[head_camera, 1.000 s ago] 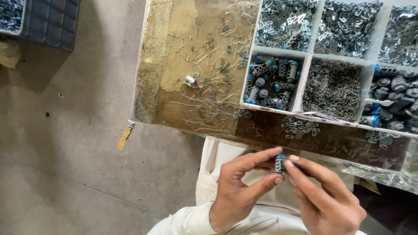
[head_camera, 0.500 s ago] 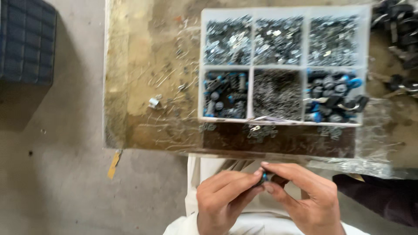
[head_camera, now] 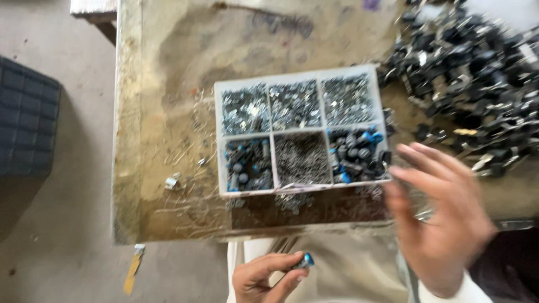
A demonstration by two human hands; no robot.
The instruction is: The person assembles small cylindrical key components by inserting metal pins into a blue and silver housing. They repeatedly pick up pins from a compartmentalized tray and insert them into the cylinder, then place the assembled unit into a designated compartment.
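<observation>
One worn wooden workbench (head_camera: 168,112) filled most of the view, with a heap of dark metal parts (head_camera: 471,84) piled at its far right corner. A white six-compartment tray (head_camera: 271,133) sat near the bench's front edge, its cells holding silvery bits, thin pins and blue-and-black pieces. The right hand (head_camera: 441,216), blurred, hovered spread open and empty just beside the tray's right end. Below the bench edge, the left hand (head_camera: 264,278) pinched a small blue-tipped part (head_camera: 306,261) between thumb and fingertips.
</observation>
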